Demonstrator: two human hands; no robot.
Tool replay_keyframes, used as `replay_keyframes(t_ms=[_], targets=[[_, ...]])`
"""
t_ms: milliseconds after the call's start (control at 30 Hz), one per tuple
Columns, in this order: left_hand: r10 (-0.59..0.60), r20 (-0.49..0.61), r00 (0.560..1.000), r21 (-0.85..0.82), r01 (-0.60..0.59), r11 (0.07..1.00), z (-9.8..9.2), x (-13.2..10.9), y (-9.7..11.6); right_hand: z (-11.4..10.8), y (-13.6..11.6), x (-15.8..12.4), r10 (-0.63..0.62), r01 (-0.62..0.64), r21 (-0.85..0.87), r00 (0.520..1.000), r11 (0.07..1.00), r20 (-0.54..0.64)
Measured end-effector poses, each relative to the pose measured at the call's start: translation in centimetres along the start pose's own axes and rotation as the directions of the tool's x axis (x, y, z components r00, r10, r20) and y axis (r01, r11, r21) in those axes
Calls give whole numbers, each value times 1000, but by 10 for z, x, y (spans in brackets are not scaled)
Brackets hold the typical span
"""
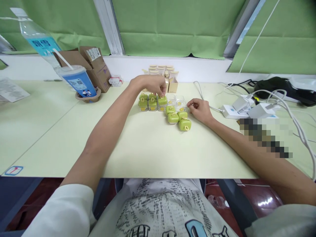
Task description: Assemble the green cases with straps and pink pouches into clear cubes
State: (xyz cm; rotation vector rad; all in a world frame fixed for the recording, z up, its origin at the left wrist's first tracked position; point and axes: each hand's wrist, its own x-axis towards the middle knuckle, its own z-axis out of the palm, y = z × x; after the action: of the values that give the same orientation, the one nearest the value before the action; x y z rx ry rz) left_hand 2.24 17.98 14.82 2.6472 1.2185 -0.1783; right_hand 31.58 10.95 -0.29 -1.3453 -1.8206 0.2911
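My left hand (156, 85) reaches over the row of small jars, its fingers pinched at the pale loop of a green lid (162, 100). That lid sits on a clear jar, third from the left in the front row. Green-lidded jars (152, 104) stand to its left, and uncapped clear jars (181, 106) with yellow stickers to its right. Several loose green lids (185, 124) lie in front of these. My right hand (200, 110) rests on the table, fingers curled together, fingertips close beside the rightmost clear jar. I see nothing held in it.
Small open cartons (173, 85) stand behind the jars. At left are a blue cup (80, 82) in a cardboard holder, a large bottle (39, 39) and a brown box (95, 67). A power strip (233, 112) with chargers and cables lies at right, near a black case (281, 89).
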Motion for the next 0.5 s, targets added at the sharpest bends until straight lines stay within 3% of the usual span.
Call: replay_keyframes(t_ms=[500], targets=[[23,-6,1000,69,-23,997,0,-3,6,0,0,0,0,0,1,1000,1000,2]])
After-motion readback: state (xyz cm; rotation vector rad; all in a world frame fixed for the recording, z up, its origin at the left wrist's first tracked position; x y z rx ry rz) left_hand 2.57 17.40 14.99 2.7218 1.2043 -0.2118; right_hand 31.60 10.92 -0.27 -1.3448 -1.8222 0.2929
